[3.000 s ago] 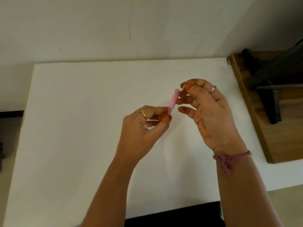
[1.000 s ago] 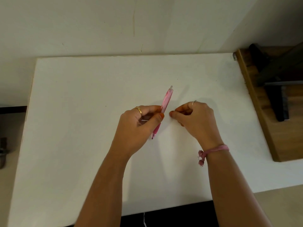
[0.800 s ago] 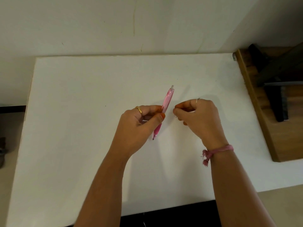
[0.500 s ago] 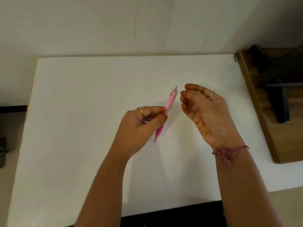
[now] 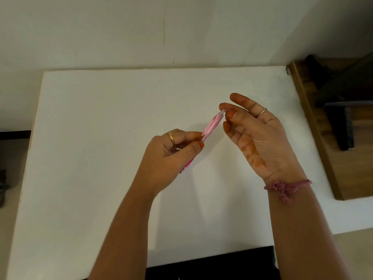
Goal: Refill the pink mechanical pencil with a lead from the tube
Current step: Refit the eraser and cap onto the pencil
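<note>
The pink mechanical pencil (image 5: 212, 126) is held tilted above the white table (image 5: 96, 142), tip down-left and top end up-right. My left hand (image 5: 167, 158) grips its lower barrel between thumb and fingers. My right hand (image 5: 258, 138) is palm-up at the top end, thumb and index finger pinching the small whitish end cap (image 5: 222, 112) there; the other fingers are spread. Whether the cap is seated or loose I cannot tell. No lead tube or loose lead is visible.
A wooden piece of furniture (image 5: 323, 168) stands against the table's right edge, with dark objects (image 5: 341, 126) on it. A pale wall runs behind the table. A dark strip (image 5: 212, 263) lies below the table's near edge.
My right hand went down to the table beside the pencil, then rose and turned palm-up, and now pinches at the pencil's top end. My left hand has kept holding the pencil.
</note>
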